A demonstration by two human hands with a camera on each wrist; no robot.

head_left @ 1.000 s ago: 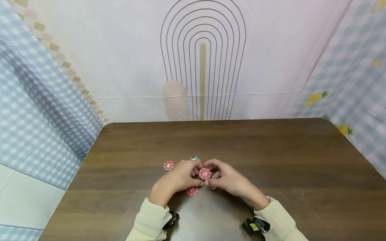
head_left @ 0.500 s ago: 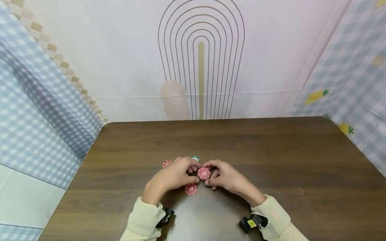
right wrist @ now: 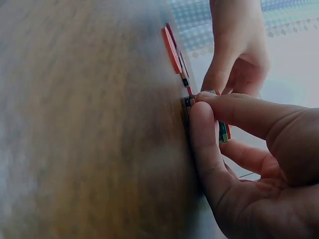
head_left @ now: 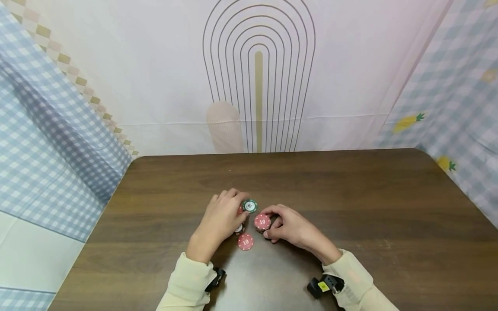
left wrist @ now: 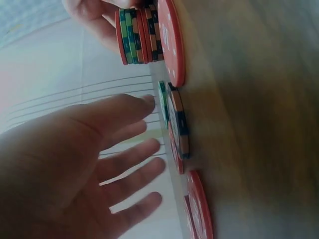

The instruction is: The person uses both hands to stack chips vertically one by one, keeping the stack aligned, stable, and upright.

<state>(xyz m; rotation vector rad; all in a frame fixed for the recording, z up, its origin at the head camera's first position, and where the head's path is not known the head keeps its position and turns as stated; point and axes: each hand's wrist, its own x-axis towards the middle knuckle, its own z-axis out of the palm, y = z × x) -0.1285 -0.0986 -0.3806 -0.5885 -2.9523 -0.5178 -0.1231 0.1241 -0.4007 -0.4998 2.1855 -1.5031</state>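
The chip stack (head_left: 262,222) is pinched in the right hand (head_left: 288,229), best steadied without squeezing; just beside the fingertips of the spread left hand (head_left: 222,212) lies the green chip (head_left: 250,206), best gripped by its rim.

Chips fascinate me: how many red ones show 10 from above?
2: the top chip of the stack at the right hand; the loose chip lowest in view. The left hand may hide more.
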